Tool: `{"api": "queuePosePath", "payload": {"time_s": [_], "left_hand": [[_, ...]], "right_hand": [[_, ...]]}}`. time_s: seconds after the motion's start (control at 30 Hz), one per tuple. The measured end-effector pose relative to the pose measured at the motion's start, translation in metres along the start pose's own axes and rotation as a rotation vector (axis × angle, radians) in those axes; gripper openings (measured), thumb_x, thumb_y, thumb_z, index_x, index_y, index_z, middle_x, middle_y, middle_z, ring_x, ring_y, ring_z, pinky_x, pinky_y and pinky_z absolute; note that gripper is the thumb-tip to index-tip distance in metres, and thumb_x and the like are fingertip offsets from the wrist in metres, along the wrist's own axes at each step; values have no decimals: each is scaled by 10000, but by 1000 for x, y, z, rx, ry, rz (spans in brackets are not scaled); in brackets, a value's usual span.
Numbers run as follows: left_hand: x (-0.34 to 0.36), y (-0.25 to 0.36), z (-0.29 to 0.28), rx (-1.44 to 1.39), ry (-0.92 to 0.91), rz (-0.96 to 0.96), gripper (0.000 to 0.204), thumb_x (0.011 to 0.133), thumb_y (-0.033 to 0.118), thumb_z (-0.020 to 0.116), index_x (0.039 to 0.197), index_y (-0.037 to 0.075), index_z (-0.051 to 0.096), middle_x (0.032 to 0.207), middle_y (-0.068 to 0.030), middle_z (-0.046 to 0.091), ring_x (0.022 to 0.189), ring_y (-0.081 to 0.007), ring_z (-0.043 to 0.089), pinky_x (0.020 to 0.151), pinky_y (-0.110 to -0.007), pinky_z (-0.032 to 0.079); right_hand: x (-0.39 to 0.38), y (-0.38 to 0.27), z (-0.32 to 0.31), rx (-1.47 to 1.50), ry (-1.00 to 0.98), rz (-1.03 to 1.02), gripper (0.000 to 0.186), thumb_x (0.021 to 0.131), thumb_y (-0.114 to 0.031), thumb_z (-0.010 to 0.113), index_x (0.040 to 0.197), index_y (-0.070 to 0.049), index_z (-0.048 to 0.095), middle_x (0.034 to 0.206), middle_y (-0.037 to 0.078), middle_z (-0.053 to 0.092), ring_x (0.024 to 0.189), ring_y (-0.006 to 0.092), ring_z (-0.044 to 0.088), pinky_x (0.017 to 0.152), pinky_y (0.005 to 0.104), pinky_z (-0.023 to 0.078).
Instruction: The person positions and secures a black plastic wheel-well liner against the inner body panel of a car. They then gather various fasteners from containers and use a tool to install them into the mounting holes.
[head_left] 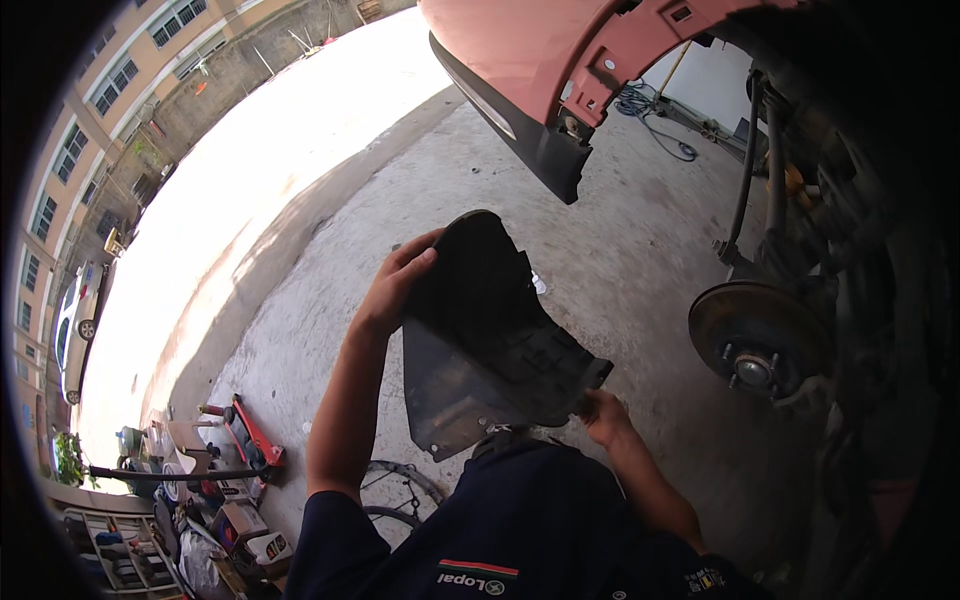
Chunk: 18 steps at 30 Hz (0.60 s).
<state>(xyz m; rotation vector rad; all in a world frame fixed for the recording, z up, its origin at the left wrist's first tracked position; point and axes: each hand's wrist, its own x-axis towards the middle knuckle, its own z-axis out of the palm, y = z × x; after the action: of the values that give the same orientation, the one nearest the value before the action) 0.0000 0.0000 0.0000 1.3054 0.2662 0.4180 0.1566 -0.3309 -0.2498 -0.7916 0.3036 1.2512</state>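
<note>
In front of my body I hold a black plastic wheel arch liner, curved and tilted, with a flat flap at its lower left. My left hand grips its upper left edge, thumb on the near face and the other fingers partly hidden behind it. At the lower right corner, my right hand is closed on the liner's edge. Beyond the liner, the car's red fender with its dark lower trim hangs overhead. To the right is the bare brake disc with its wheel studs exposed.
Suspension struts rise above the disc. A red floor jack with a long black handle lies at the lower left, beside boxes and a tool rack. A dark hose lies on the concrete floor. A white car stands far left.
</note>
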Motion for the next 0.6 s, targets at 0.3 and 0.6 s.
{"api": "queuePosePath", "payload": {"time_s": [0.3, 0.6], "left_hand": [[-47, -102, -99, 509, 472, -278, 247, 764, 28, 600, 995, -54, 630, 797, -54, 659, 708, -131, 610, 657, -293, 505], [-296, -370, -235, 329, 1355, -463, 224, 768, -16, 634, 988, -58, 627, 887, -68, 668, 786, -142, 599, 738, -291, 470]], "right_hand": [[5, -5, 23, -124, 2, -52, 331, 907, -71, 506, 1233, -27, 468, 1083, 135, 615, 891, 227, 649, 745, 330, 545], [104, 29, -66, -1370, 182, 479, 477, 869, -147, 573, 1309, -27, 436, 1098, 174, 619, 922, 282, 646, 790, 353, 521]]}}
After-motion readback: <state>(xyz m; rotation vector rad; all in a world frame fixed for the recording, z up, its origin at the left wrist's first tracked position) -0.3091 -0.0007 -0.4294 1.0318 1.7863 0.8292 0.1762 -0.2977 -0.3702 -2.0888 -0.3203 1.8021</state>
